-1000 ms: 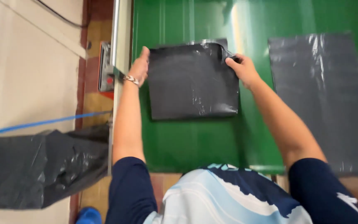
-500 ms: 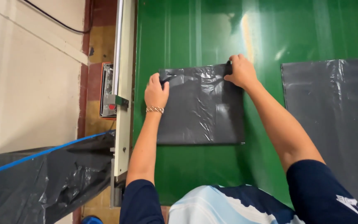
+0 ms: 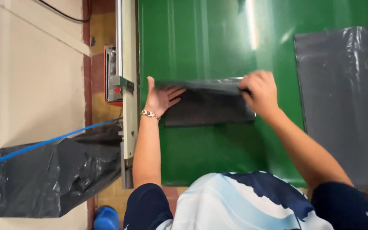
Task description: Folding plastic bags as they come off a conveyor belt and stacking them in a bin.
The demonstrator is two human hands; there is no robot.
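Observation:
A dark grey plastic bag (image 3: 209, 104) lies on the green table top (image 3: 201, 47), folded over into a narrow strip. My left hand (image 3: 160, 97) rests flat on the bag's left end, fingers spread, with a bracelet at the wrist. My right hand (image 3: 260, 91) grips the bag's right end at the fold, fingers curled over the plastic.
A second, larger grey plastic sheet (image 3: 346, 102) lies flat on the right of the table. A metal rail (image 3: 128, 85) with a red-buttoned box (image 3: 115, 85) runs along the table's left edge. A black bag (image 3: 56, 170) and a blue cord (image 3: 43, 145) hang at the lower left.
The bag was a flat square under both hands; its far half has now been folded toward me, leaving a narrow strip. Both hands moved nearer with the fold.

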